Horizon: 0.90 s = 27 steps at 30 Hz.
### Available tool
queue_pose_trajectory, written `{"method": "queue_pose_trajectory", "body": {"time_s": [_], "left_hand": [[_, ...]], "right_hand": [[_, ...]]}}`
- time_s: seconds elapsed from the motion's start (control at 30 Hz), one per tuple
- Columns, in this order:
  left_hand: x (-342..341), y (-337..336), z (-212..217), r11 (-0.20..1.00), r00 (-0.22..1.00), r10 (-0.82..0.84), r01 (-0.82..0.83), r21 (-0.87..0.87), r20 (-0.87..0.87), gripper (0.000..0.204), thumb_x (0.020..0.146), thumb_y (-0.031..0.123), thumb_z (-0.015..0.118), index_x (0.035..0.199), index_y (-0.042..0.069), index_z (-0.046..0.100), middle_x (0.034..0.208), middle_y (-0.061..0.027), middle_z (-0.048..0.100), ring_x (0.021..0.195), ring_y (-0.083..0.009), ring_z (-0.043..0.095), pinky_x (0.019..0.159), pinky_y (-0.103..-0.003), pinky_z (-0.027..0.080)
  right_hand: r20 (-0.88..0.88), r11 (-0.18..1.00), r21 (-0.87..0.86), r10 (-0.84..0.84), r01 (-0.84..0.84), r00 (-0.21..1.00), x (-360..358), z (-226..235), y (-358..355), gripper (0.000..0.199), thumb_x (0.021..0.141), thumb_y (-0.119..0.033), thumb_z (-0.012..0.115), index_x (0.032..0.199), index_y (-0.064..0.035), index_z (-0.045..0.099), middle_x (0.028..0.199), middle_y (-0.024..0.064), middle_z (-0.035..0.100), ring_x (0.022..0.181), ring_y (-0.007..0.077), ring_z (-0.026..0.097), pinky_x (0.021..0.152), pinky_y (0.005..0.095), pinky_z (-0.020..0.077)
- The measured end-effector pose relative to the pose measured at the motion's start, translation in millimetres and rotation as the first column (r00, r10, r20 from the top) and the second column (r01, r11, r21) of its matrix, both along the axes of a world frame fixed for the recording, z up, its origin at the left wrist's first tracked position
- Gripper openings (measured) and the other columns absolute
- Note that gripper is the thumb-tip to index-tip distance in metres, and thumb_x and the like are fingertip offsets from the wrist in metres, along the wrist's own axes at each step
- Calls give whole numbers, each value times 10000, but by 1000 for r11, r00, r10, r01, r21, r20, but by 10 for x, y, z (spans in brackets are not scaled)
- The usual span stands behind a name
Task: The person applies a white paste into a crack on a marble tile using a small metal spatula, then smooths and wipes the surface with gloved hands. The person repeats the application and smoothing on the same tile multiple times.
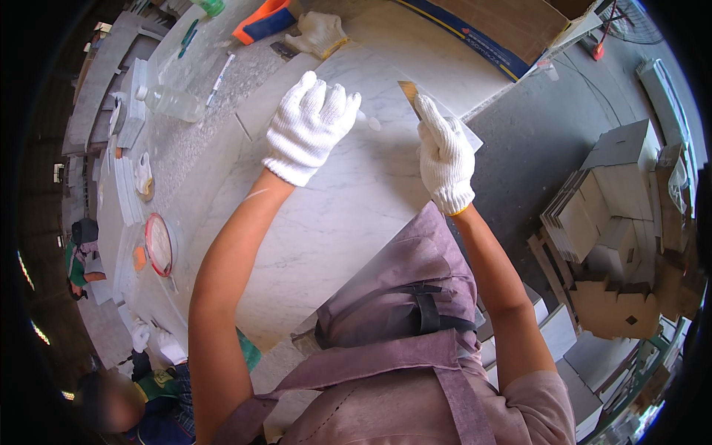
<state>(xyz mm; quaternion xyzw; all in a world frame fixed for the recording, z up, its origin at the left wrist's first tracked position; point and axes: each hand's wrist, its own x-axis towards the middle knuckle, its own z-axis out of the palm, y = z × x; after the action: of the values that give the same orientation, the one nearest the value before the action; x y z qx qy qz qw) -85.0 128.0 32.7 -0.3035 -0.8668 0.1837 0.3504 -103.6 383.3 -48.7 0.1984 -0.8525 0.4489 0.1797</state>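
Observation:
My right hand (446,152), in a white knitted glove, grips a flat metal scraper (407,92) near the slab's right edge. Its shiny brass-toned blade sticks out past my stretched index finger, while the glove hides the handle. Over the slab's far part is my left hand (310,127), gloved alike, its fingers bent and somewhat apart with nothing visible in them. Beneath both hands lies a pale grey-veined marble-look slab (334,215). A small white smear (374,124) shows on its surface between the hands.
Beyond the slab are a cardboard box (489,37), a spare glove (319,33) and an orange-and-blue item (265,21). A clear bottle (174,102), a marker (221,78) and a red-rimmed tub (158,245) stand left. Another person (159,393) works lower left; cartons (608,200) stack right.

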Motion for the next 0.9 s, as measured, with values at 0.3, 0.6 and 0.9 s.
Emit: {"method": "queue_pose_trajectory", "body": {"time_s": [0.3,0.6,0.9], "left_hand": [[-53,68,32,1000,1000,8,-8,-5,13,221,871,155,811,1063,117,709,980,-48,635,940,-274,655,865,-414,595],[-87,57,1,1000,1000,-5,5,-18,2,251,868,159,812,1096,125,711,994,-43,639,943,-262,660,929,-422,587],[-100,70,-11,1000,1000,11,-11,20,17,211,876,160,811,1044,107,696,947,-52,629,922,-276,661,899,-412,598]], "right_hand": [[-26,1000,12,-11,11,1000,-6,-31,5,511,1007,-122,667,1493,-276,644,1009,100,707,810,300,715,700,412,585],[1,1000,-3,5,-5,1000,4,3,12,516,1007,-107,664,1492,-282,644,1032,102,703,827,307,716,716,421,587],[22,1000,1,6,-6,1000,10,6,16,521,1003,-102,659,1490,-288,645,1029,100,699,843,306,712,732,416,585]]}}
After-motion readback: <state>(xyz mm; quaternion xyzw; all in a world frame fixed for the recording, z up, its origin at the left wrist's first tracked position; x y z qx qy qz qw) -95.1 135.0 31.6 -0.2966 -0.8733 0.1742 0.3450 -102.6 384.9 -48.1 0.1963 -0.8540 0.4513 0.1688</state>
